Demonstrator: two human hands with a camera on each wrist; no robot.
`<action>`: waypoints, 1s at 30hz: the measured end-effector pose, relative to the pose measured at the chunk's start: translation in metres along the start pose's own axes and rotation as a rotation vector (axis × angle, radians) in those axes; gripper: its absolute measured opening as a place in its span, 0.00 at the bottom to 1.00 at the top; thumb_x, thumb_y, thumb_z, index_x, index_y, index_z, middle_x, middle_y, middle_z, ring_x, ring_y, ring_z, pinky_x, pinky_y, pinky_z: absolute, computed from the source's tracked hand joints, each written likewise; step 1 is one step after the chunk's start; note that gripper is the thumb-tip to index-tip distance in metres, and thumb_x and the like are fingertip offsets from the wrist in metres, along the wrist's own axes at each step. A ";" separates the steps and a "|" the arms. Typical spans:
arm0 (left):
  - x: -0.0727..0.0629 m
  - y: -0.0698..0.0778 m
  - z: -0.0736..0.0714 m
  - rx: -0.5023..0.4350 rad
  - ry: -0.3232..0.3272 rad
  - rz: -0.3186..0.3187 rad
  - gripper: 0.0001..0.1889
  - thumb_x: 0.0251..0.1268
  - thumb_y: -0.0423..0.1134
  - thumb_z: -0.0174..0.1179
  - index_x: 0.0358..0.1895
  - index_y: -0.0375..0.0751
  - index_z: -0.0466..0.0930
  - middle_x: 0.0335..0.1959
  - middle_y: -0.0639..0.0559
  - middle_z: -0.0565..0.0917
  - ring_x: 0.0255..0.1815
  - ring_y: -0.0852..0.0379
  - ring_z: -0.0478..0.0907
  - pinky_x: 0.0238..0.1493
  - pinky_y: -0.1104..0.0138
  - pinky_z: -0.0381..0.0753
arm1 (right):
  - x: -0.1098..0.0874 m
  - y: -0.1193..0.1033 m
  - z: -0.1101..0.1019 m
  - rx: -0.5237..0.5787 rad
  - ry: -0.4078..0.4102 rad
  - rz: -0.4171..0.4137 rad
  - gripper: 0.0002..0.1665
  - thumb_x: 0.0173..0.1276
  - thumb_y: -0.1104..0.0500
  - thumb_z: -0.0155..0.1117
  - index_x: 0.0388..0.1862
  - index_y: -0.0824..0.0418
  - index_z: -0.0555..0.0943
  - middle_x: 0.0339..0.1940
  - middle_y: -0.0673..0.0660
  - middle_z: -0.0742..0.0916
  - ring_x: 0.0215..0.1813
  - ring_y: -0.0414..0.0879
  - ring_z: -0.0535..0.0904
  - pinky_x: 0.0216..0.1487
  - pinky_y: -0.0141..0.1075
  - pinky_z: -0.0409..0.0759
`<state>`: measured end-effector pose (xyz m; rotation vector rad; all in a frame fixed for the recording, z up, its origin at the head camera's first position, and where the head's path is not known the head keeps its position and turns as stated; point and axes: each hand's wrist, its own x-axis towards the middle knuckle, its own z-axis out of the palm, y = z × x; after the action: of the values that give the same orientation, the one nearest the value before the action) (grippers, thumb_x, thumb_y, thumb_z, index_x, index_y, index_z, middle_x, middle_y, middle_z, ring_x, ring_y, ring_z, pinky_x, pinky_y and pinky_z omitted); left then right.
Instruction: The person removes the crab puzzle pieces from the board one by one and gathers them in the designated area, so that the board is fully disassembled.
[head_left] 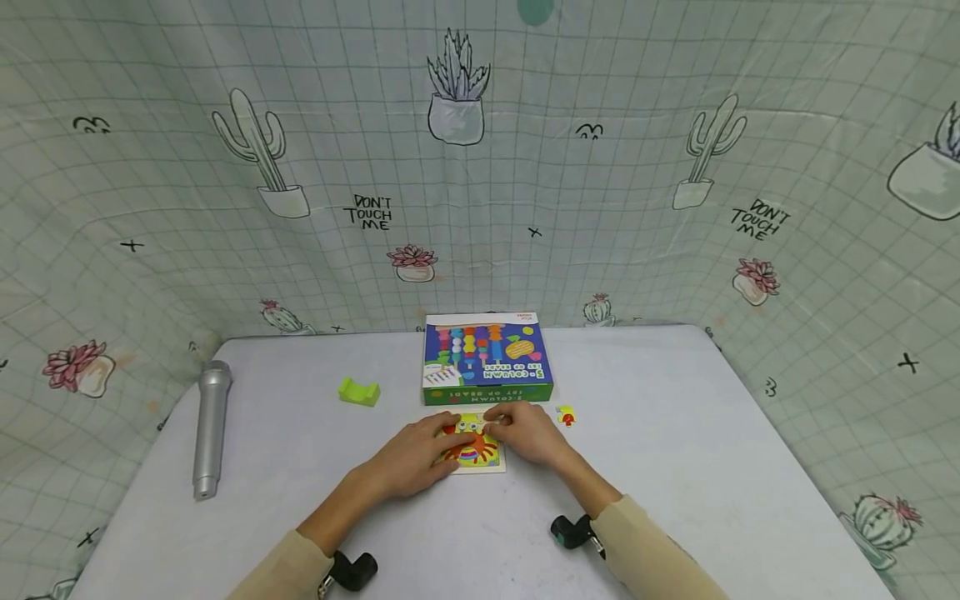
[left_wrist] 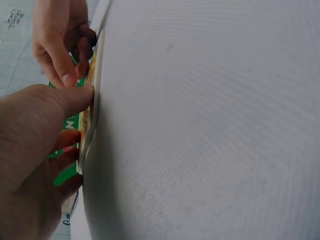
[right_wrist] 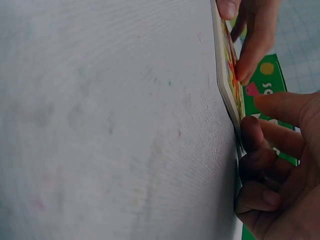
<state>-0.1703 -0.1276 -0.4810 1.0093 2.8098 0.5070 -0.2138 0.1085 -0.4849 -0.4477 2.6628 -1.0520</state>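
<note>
A small crab jigsaw puzzle, yellow and red in a pale tray, lies flat on the table. My left hand rests over its left side, one finger stretched across the picture and the thumb at the near left edge. At the upper right corner of the puzzle is my right hand, its thumb and index finger apart. The right wrist view shows its other fingers bent beside the tray edge; no piece shows between them. A loose puzzle piece, yellow and red, lies right of that hand.
Just behind the puzzle stands a blue and green bead-set box. A lime green notched block lies to the left, and a grey cylindrical rod farther left. Patterned cloth rises behind the table.
</note>
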 end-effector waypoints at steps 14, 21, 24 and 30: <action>-0.001 -0.007 0.006 0.055 0.007 -0.026 0.27 0.75 0.53 0.54 0.73 0.50 0.71 0.75 0.49 0.69 0.78 0.42 0.59 0.69 0.43 0.65 | 0.004 -0.005 0.005 -0.020 0.014 -0.012 0.15 0.70 0.52 0.66 0.51 0.57 0.87 0.30 0.47 0.85 0.32 0.41 0.78 0.36 0.38 0.75; -0.001 -0.005 0.005 0.068 0.004 -0.040 0.28 0.75 0.54 0.55 0.73 0.47 0.71 0.75 0.50 0.69 0.78 0.44 0.59 0.70 0.44 0.65 | 0.005 -0.006 0.008 -0.026 0.022 -0.009 0.14 0.70 0.53 0.66 0.49 0.59 0.86 0.27 0.48 0.83 0.30 0.42 0.76 0.34 0.36 0.73; -0.002 -0.005 0.005 0.080 0.000 -0.032 0.28 0.75 0.54 0.54 0.73 0.50 0.71 0.75 0.50 0.69 0.78 0.44 0.59 0.69 0.44 0.66 | 0.005 -0.006 0.008 -0.024 0.026 -0.009 0.13 0.70 0.53 0.66 0.48 0.59 0.86 0.27 0.48 0.83 0.29 0.42 0.76 0.33 0.36 0.73; -0.002 -0.005 0.004 0.082 -0.011 -0.017 0.26 0.76 0.53 0.54 0.72 0.53 0.72 0.75 0.48 0.68 0.79 0.43 0.58 0.68 0.43 0.67 | 0.006 -0.006 0.009 -0.010 0.025 0.002 0.13 0.71 0.54 0.66 0.48 0.60 0.86 0.26 0.48 0.82 0.29 0.42 0.75 0.33 0.36 0.72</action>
<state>-0.1710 -0.1315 -0.4863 0.9987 2.8475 0.3864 -0.2150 0.0964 -0.4873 -0.4365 2.6905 -1.0510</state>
